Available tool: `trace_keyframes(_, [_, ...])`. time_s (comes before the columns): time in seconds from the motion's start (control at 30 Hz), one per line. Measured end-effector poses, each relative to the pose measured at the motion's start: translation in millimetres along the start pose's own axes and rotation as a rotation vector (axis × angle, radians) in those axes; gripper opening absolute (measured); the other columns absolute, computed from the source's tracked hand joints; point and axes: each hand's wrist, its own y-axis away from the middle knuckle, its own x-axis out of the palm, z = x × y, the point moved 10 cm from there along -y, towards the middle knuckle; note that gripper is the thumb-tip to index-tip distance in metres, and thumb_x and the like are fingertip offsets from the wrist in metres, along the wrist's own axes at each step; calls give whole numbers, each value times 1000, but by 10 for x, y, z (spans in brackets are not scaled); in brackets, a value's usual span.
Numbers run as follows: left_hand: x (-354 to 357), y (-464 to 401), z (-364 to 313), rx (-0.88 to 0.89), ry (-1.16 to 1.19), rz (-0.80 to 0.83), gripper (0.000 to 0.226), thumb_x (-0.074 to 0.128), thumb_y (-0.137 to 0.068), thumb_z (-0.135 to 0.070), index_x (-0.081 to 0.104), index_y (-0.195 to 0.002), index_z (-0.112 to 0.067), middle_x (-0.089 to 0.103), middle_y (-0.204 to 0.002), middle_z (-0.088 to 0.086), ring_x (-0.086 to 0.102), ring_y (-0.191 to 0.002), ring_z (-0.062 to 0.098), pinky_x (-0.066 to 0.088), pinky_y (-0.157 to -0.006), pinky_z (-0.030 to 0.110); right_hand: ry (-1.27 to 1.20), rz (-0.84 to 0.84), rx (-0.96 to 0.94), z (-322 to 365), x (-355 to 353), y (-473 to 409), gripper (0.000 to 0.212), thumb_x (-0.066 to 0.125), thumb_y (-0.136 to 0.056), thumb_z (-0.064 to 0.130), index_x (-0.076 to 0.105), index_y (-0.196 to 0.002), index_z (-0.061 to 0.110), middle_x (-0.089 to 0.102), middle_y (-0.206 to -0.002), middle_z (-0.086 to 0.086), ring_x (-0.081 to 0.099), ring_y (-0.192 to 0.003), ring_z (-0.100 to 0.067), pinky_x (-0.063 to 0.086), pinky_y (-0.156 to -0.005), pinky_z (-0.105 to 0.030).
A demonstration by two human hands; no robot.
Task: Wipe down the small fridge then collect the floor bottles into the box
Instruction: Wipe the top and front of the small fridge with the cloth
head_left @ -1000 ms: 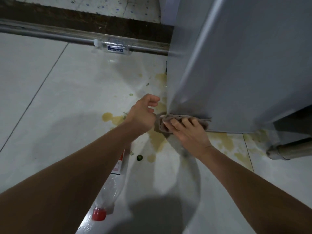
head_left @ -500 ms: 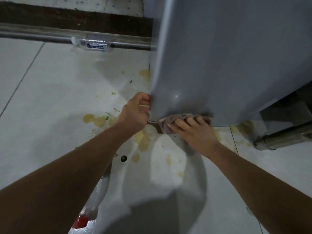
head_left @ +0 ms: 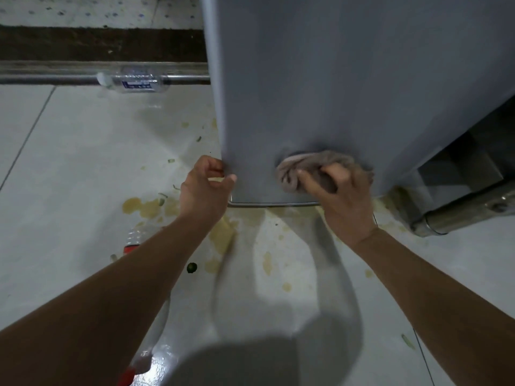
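The small grey fridge [head_left: 348,87] fills the upper right. My right hand [head_left: 341,196] grips a bunched brown cloth [head_left: 303,169] and presses it against the fridge's lower front face. My left hand [head_left: 204,188] holds the fridge's lower left corner edge, fingers curled round it. A clear bottle with a blue label [head_left: 133,82] lies on the floor by the back rail. Another clear bottle with a red label [head_left: 133,240] lies partly under my left forearm, and a red-capped bottle [head_left: 139,363] shows at the bottom edge.
The pale tiled floor [head_left: 69,176] has yellowish spill stains [head_left: 145,207] and small green scraps in front of the fridge. A metal rail [head_left: 55,78] runs along the back wall. A metal pipe or leg [head_left: 468,210] sits at the right.
My right hand has carried the cloth up from the fridge's bottom edge onto its front face and to the right, now bunched in a grip. My left hand stays on the corner edge.
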Motion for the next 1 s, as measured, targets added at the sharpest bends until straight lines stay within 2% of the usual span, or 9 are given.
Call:
trace_keyframes(0.1, [5, 30, -20, -14, -2, -3, 11, 62, -84, -28, 53, -90, -25, 61, -87, -10, 55, -72, 10, 41, -67, 27, 7, 300, -222, 124, 339, 362, 43, 41, -84, 8, 69, -111, 24, 50, -113, -4, 38, -85, -27, 52, -68, -38])
trace_keyframes(0.2, [4, 40, -36, -24, -18, 7, 11, 61, -86, -28, 53, -91, -24, 60, -87, -9, 55, -78, 16, 41, -71, 28, 14, 443, -289, 87, 420, 500, 42, 52, -76, 9, 67, -113, 19, 65, -104, -4, 54, -85, -29, 53, -67, -37])
trace_keyframes(0.4, [16, 63, -40, -20, -21, -9, 10, 59, -87, -27, 53, -94, -22, 64, -93, -6, 56, -82, 19, 44, -74, 31, -39, 149, 187, -606, -131, 228, 38, 48, -85, 7, 52, -120, 21, 48, -117, -12, 52, -91, -36, 48, -67, -36])
trace_keyframes(0.53, [27, 86, -62, -7, -13, -29, 11, 59, -88, -25, 53, -96, -20, 66, -101, -3, 62, -90, 20, 48, -84, 36, -103, 178, 347, -694, 48, 350, 11, 55, -90, 44, 55, -100, 38, 51, -105, 4, 53, -101, -31, 48, -85, -38])
trace_keyframes(0.63, [15, 88, -69, -13, -33, -21, 13, 60, -88, -24, 53, -98, -18, 67, -101, -2, 63, -92, 22, 49, -89, 41, -54, 287, 206, -530, 237, 601, 29, 72, -73, 8, 67, -101, 13, 52, -106, -13, 40, -91, -33, 55, -69, -41])
trace_keyframes(0.73, [16, 72, -62, -23, -60, -8, 13, 59, -88, -26, 54, -97, -19, 67, -101, -2, 62, -95, 24, 49, -87, 41, -78, 504, 244, -639, 448, 978, 42, 82, -61, 4, 69, -100, 9, 60, -105, -17, 43, -97, -34, 54, -67, -42])
trace_keyframes(0.87, [6, 78, -49, -11, -74, -31, 12, 59, -87, -29, 54, -96, -22, 67, -100, -3, 62, -95, 22, 49, -85, 41, -191, 117, 762, -1318, 49, 999, 17, 57, -82, 13, 60, -93, 26, 57, -105, 3, 54, -97, -14, 46, -80, -25])
trace_keyframes(0.93, [11, 81, -36, -7, -78, -46, 12, 59, -87, -29, 54, -96, -23, 67, -100, -4, 62, -94, 22, 50, -85, 42, -140, 17, 946, -1570, -157, 939, 28, 52, -74, 2, 58, -99, 13, 53, -112, -9, 45, -90, -9, 33, -82, -6])
trace_keyframes(1.0, [17, 82, -27, 3, -75, -56, 11, 59, -87, -29, 53, -94, -23, 67, -100, -3, 63, -94, 23, 50, -84, 43, -199, -50, 997, -1565, -190, 920, 36, 51, -67, -10, 55, -101, 0, 46, -117, -24, 44, -96, -17, 27, -86, 0])
